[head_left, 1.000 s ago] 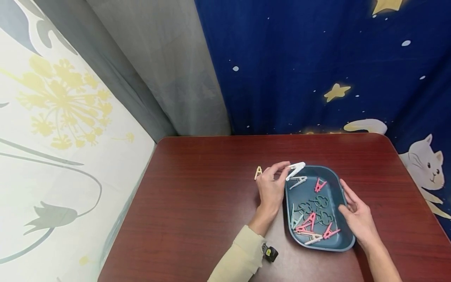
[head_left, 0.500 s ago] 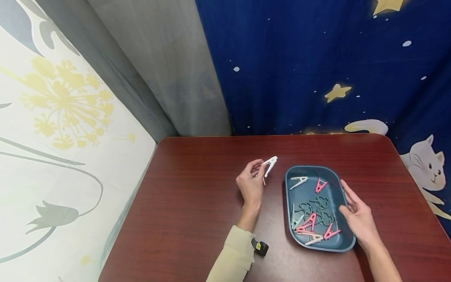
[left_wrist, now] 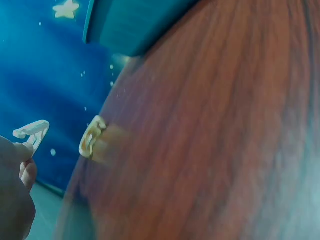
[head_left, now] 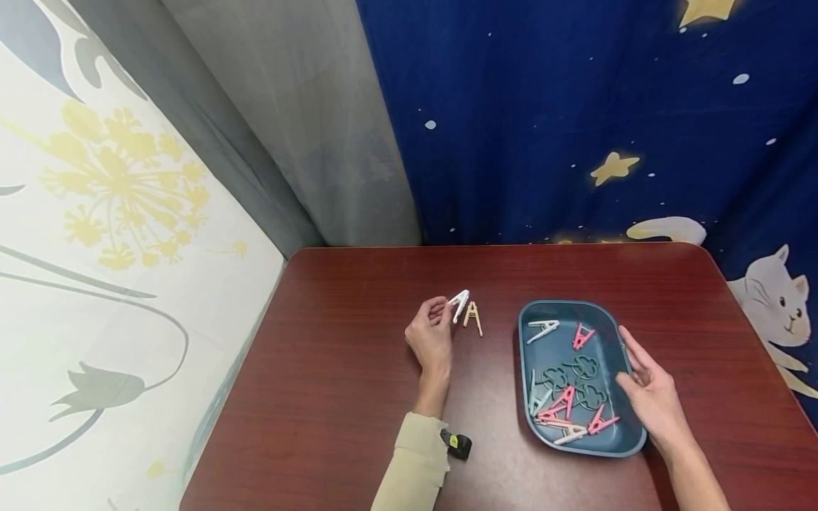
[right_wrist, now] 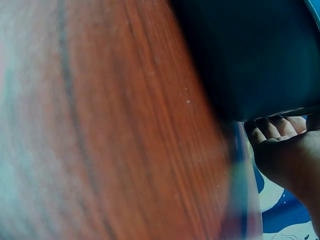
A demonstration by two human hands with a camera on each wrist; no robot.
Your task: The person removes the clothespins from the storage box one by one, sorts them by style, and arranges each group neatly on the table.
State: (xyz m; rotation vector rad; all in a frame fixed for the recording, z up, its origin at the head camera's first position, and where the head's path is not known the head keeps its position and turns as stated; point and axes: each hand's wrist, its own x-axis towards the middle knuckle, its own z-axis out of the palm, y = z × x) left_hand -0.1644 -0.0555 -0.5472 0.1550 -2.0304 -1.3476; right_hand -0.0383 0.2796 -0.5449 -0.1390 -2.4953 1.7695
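Between thumb and fingertips, my left hand pinches a white clothespin, raised over the left-middle of the table. A pale yellow clothespin lies on the tabletop just right of it; the left wrist view also has this yellow clothespin near the table edge. My right hand holds the right side of a blue tray, thumb over the rim and fingers along the outer wall. Seen from the right wrist, those fingers lie against the tray's dark outside.
Inside the tray are several pink clothespins, a white clothespin at the far left corner and pale green and cream ones near the front. Dark green clover-shaped pieces lie mid-tray. A curtain hangs behind the table.
My left hand has carried the white clothespin leftward, from over the tray's far left corner, past the yellow clothespin to its left side. The right hand and tray stay put.
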